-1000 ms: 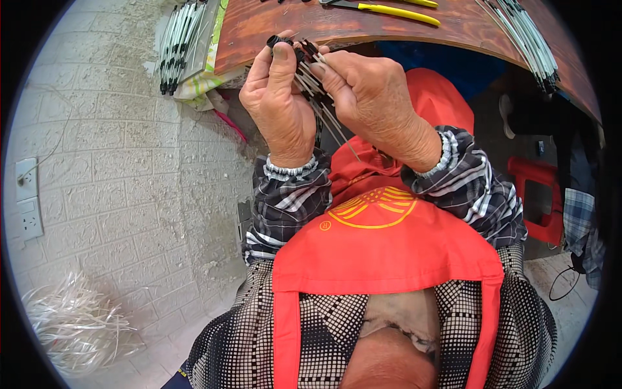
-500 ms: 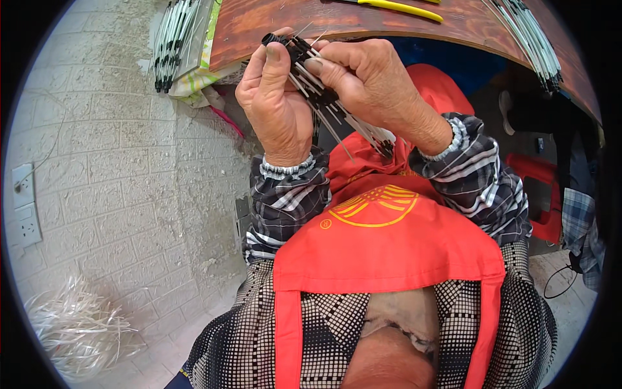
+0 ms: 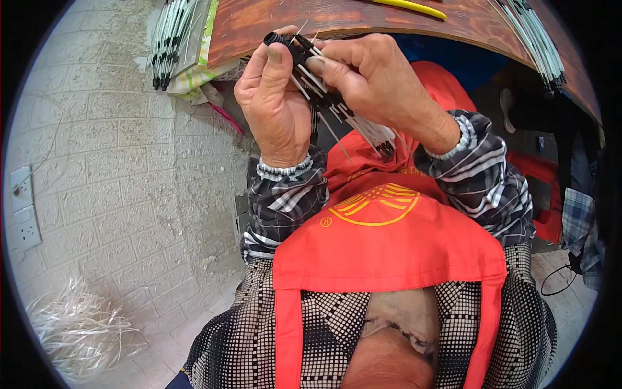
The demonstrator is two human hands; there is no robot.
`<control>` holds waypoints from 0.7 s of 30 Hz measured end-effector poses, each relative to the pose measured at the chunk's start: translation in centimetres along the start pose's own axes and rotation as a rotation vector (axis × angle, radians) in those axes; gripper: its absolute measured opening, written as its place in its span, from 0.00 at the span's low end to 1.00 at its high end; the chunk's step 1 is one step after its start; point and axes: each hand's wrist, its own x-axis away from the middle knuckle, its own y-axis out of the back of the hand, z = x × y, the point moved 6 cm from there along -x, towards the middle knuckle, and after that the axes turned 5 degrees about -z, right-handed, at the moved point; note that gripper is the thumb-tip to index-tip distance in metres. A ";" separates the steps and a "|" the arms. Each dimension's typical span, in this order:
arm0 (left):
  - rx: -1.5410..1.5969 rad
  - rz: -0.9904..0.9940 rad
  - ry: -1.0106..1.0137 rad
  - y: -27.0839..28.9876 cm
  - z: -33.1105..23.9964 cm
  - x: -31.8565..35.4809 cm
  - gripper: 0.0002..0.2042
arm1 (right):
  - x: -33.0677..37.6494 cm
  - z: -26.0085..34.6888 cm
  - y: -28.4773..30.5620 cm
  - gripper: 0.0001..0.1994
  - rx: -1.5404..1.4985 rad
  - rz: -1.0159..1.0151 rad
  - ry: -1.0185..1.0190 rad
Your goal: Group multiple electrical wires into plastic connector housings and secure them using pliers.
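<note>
Head view: bundle of white-and-black rods [image 3: 338,110] at upper centre of the frame, slanting down-right over your red apron [image 3: 389,249]. Best handled, I'd judge, with the black ribbed piece [image 3: 277,41] steadied and a light pinch close to the rod ends, so the thin rods don't splay. Your left hand [image 3: 277,110] has its thumb upright against that piece, fingers curled behind, partly hidden. Your right hand [image 3: 383,84] pinches at the rods' upper ends, thumb to forefinger; which rod, can't tell.

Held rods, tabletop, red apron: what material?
Held rods: white shafts, black fittings, probably plastic or coated, judging by even colour; core unclear. Tabletop: wood or wood-look board; reddish-brown grain, slight sheen. Red apron: matte fabric, possibly synthetic; soft folds, stitched hem.
</note>
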 end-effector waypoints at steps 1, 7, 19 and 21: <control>-0.005 0.005 -0.006 0.0 -0.1 0.1 0.15 | 0.0 0.1 -0.1 0.13 -0.002 0.000 0.002; 0.000 0.121 0.049 -0.4 0.4 -0.2 0.17 | 1.4 1.7 -0.2 0.10 0.188 -0.147 0.075; -0.083 0.288 0.164 -0.5 0.3 -0.6 0.22 | 2.0 1.5 -0.1 0.09 0.236 -0.140 0.084; -0.066 0.282 0.183 -0.1 0.6 -0.8 0.22 | 1.9 1.3 0.1 0.09 0.198 -0.123 0.071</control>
